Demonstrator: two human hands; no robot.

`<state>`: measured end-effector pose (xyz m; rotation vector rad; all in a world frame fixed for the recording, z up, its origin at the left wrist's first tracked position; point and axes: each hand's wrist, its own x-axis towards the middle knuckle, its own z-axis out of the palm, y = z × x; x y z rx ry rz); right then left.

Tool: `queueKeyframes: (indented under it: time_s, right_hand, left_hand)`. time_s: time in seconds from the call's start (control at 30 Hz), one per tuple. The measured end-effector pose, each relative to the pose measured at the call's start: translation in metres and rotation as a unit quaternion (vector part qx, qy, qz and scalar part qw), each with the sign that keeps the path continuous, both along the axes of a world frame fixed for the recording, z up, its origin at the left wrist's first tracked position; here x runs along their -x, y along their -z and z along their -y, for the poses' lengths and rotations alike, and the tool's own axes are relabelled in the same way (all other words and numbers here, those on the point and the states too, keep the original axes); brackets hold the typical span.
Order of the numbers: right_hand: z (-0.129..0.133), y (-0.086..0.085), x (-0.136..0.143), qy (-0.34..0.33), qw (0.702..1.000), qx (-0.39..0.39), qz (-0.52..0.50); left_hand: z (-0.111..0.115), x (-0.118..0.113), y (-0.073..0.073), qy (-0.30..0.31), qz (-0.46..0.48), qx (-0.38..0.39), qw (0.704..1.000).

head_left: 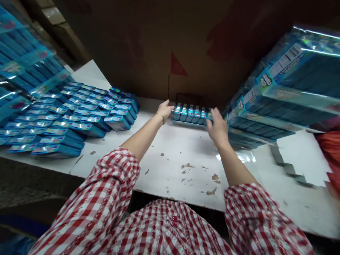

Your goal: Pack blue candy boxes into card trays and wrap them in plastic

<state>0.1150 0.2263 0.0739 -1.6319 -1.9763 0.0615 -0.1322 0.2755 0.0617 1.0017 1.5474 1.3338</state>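
Observation:
A row of several small blue boxes in a clear tray (191, 114) lies at the back of the white table, between my hands. My left hand (165, 109) is at the tray's left end, fingers apart, the fingertips at its edge. At the right end, my right hand (218, 126) has its thumb and fingers on the last boxes and grips the tray there. Clear film shines over the boxes.
Rows of loose blue boxes (87, 118) cover the left of the white table (159, 166). Wrapped packs (300, 81) are stacked at the right, more (23, 56) at the far left. A large brown cardboard panel (127, 46) stands behind. Red fabric (330, 148) shows far right.

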Motion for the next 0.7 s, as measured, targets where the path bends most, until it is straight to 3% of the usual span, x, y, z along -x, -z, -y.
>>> queueKeyframes:
  time_s: [0.03,0.13,0.23,0.3,0.4,0.5,0.6,0.7]
  right_hand:
    - [0.028,0.006,-0.014,-0.039,0.999,0.015,0.024]
    - [0.123,0.038,-0.074,-0.056,0.990,0.088,0.095]
    - [0.209,0.079,-0.134,-0.012,0.971,0.183,0.153]
    - [0.247,0.100,-0.159,-0.005,0.967,0.214,0.137]
    - [0.271,0.116,-0.171,0.013,0.981,0.180,0.076]
    - [0.273,0.114,-0.169,0.055,0.986,0.155,0.016]
    - [0.268,0.104,-0.168,0.083,0.980,0.180,-0.031]
    - [0.259,0.090,-0.176,0.048,0.970,0.237,-0.028]
  left_hand:
    - [0.018,0.005,0.003,0.008,0.007,0.015,1.000]
    - [0.085,0.020,0.015,0.035,0.045,0.069,0.996]
    - [0.151,0.022,0.030,0.060,0.059,0.093,0.992]
    - [0.184,0.013,0.036,0.087,0.068,0.100,0.989]
    - [0.220,-0.013,0.039,0.140,0.080,0.093,0.983]
    - [0.246,-0.031,0.040,0.183,0.078,0.081,0.977]
    - [0.269,-0.026,0.045,0.219,0.048,0.071,0.972]
    - [0.285,-0.007,0.059,0.225,-0.081,0.037,0.970]
